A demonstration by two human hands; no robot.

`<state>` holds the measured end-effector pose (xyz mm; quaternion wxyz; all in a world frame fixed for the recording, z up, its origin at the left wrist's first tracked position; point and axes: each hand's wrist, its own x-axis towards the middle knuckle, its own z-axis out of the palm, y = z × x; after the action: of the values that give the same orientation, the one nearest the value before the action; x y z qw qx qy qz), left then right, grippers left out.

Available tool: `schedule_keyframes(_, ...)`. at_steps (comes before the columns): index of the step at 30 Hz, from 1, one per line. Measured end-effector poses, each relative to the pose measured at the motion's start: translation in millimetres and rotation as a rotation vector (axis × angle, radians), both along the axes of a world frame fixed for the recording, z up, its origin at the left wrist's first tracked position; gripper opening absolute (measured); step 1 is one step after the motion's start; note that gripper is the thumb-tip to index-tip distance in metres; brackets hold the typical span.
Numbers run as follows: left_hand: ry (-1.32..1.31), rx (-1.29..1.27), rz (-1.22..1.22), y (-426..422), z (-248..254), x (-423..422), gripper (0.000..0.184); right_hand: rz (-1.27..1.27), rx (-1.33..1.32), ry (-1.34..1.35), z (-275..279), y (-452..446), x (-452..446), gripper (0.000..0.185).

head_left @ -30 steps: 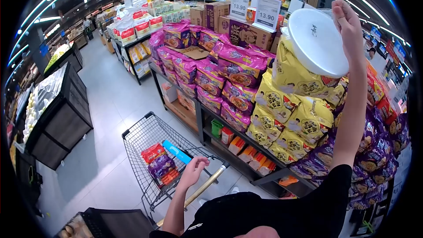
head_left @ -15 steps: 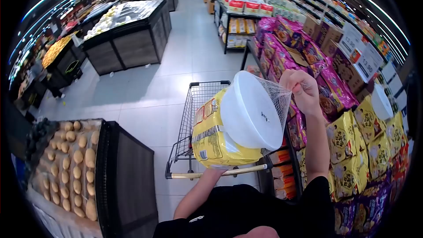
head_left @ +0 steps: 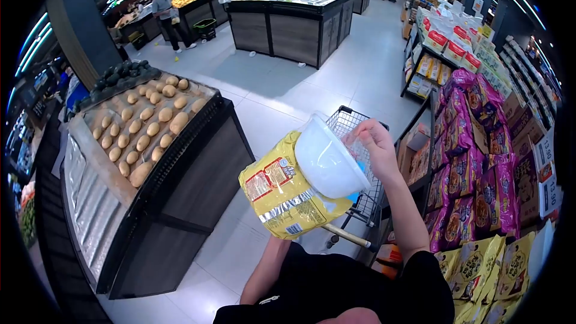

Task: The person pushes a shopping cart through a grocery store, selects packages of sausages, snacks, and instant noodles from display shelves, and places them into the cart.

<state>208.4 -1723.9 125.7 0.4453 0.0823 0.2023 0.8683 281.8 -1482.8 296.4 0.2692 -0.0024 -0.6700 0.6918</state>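
Note:
A yellow printed bag, which looks like an instant noodle multipack, is held up in front of me, tilted. A white plastic bowl lies against its right side, its wide rim facing right. My left hand supports the bag from below; its fingers are hidden behind it. My right hand is closed in a pinch beside the bowl, on thin see-through netting that shows only faintly. Behind the bag and bowl stands a shopping cart, its handle partly covered.
On my left is a stand of potatoes with dark produce behind. Purple noodle packs and yellow packs fill the display at right. Ahead are a produce island, tiled floor and a distant person.
My view has turned left, bringing in more of the potato stand. The bag and bowl have turned, so the bowl's base is no longer facing me. The right hand still pinches the netting.

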Motion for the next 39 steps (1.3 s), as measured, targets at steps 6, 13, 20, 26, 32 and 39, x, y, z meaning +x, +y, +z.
schedule_keyframes(6, 0.018, -0.047, 0.229, -39, -8, 31, 0.057, 0.118, -0.096, -0.109, -16, -46, -7, 0.018)
schedule_keyframes(13, 0.014, -0.063, 0.447, -68, -6, 51, 0.056, 0.465, -0.241, -0.185, -10, -78, -12, 0.021)
schedule_keyframes(20, 0.004, -0.073, 0.609, -95, -6, 55, 0.056, 0.634, -0.215, -0.073, -18, -102, -40, 0.027)
schedule_keyframes(26, -0.019, -0.052, 0.699, -113, -4, 42, 0.056, 0.549, -0.291, -0.204, -3, -126, -64, 0.025)
schedule_keyframes(32, -0.008, -0.044, 0.779, -138, -1, 14, 0.056, 0.492, -0.277, -0.241, -7, -161, -94, 0.032)
schedule_keyframes(39, 0.026, -0.068, 0.844, -193, -4, -27, 0.055, 0.506, -0.09, -0.157, -7, -210, -141, 0.025)
